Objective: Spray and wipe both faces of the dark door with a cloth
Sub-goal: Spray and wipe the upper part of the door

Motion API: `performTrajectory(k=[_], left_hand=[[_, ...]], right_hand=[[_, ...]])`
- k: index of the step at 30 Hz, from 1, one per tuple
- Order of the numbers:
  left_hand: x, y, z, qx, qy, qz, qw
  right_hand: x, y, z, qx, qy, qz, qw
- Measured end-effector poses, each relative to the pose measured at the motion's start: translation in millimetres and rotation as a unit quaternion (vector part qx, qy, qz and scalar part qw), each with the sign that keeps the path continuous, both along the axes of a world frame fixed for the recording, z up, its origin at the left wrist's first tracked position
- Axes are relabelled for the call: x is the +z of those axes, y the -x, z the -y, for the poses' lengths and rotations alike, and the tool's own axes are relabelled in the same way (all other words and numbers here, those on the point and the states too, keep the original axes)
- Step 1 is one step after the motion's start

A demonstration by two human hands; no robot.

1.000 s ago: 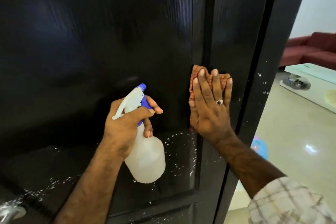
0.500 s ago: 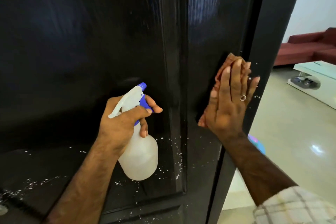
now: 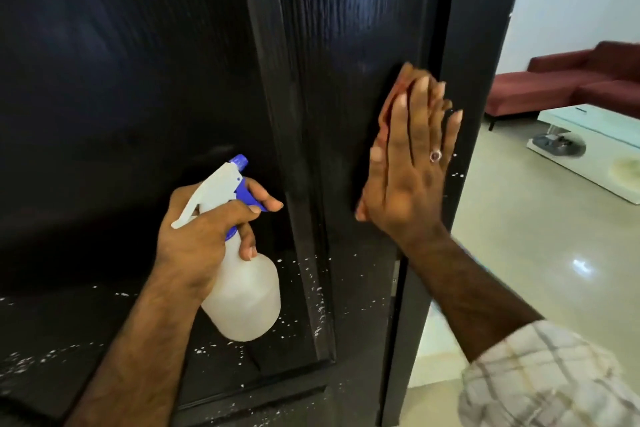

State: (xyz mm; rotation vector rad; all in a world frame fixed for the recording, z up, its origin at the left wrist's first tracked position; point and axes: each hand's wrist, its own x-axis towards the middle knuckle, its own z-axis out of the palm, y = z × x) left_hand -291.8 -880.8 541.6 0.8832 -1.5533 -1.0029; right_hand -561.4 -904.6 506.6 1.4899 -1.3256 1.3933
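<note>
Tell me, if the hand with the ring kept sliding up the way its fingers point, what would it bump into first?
Probably nothing soon. The right hand presses the cloth flat on the dark door, fingers pointing up. Above it there is only more smooth door, up to the picture's top.

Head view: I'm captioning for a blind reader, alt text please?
A person's right hand presses an orange cloth flat against a dark door near its edge, while the left hand grips a white spray bottle. White droplets speckle the lower panel.
</note>
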Motion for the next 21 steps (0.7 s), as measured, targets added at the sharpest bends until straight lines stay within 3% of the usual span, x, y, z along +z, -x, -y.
performTrajectory(k=[2,3,8,10,13,17,19,21], left_hand=[[0,0,1,-0.001,-0.002,-0.002,1.000],[0,0,0,-0.001,-0.001,-0.002,1.000],[5,0,-3,0.004,-0.006,0.001,1.000],[7,-2,-5,-0.001,-0.014,0.003,1.000],[9,-4,-5,-0.005,-0.022,0.016,1.000],[3,2,-2,-0.006,-0.026,0.007,1.000],[1,2,-3,0.005,-0.024,-0.003,1.000],[-2,2,-2,0.009,-0.015,-0.007,1.000]], right_hand=[[28,-30,7,0.001,0.017,0.063,0.998],[31,-45,7,0.013,0.021,0.052,0.998],[-55,-58,-9,0.044,-0.033,-0.215,0.975],[-75,-21,-13,0.030,-0.031,-0.252,0.967],[-46,17,-8,0.015,-0.018,-0.156,0.988],[14,-30,2,-0.009,0.012,0.063,0.998],[10,-66,2,0.010,0.006,0.048,0.999],[-28,-80,-2,0.032,-0.031,-0.066,0.997]])
